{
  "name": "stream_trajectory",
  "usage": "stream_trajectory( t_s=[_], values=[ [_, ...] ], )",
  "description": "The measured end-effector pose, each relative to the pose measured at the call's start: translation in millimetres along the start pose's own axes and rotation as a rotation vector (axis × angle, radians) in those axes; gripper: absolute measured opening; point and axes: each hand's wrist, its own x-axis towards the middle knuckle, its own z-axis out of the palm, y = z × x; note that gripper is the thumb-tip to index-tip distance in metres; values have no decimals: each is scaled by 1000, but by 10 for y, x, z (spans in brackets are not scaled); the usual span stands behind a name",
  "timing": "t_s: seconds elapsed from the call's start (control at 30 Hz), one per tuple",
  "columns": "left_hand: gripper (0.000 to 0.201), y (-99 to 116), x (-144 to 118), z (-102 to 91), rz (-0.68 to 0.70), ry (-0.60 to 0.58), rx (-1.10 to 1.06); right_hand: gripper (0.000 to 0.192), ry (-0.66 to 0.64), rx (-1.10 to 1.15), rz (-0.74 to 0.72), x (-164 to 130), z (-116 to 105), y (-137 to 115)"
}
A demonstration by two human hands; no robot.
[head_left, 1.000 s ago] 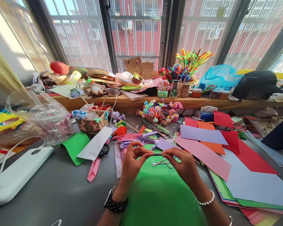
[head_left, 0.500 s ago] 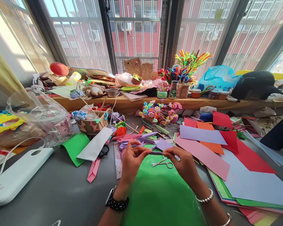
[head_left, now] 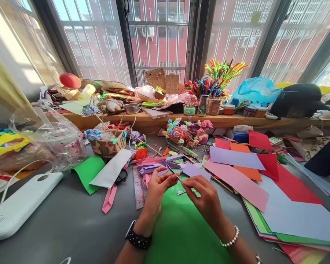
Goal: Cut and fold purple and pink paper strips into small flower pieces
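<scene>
My left hand (head_left: 157, 192) and my right hand (head_left: 202, 196) meet above a green paper sheet (head_left: 181, 227) on the grey table. Between their fingertips they pinch a narrow purple paper strip (head_left: 171, 171), which points up and away to the left. My left wrist wears a black watch, my right a pearl bracelet. Small scissors (head_left: 183, 191) lie on the green sheet just behind my right hand, partly hidden by it. More purple and pink strips (head_left: 154, 164) lie just beyond my fingers.
Stacked coloured paper sheets (head_left: 264, 183) spread to the right. A ruler (head_left: 138, 187) and a pink folded strip (head_left: 109, 198) lie left of my hands. A white device (head_left: 19, 205) and a plastic bag (head_left: 46, 135) sit far left. Paper flowers (head_left: 185, 130) and baskets crowd the back.
My hands have drawn closer together. The purple strip, held level between them before, now tilts up and to the left. My right hand has moved left over the scissors.
</scene>
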Motion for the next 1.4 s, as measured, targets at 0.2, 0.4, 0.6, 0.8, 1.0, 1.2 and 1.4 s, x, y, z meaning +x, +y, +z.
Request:
stream_trajectory(
  t_s=[0.2,0.4,0.6,0.8,1.0,1.2,1.4],
  values=[
    [50,-5,26,-26,20,-1,15,9,-67,23,116,-11,36,40],
    [51,29,49,-45,8,-22,26,14,-188,256,438,29,31,37],
    [52,0,72,-70,1,-24,79,20,-206,295,525,18,36,61],
    [47,14,37,-28,26,24,136,26,-309,292,534,1,96,87],
    [46,30,11,6,-2,-19,200,33,-337,235,525,-1,108,97],
    [49,-18,55,-57,-42,-135,283,37,-311,204,536,5,78,106],
    [49,-34,54,-66,-84,-278,364,29,-142,281,616,24,23,101]
  ],
)
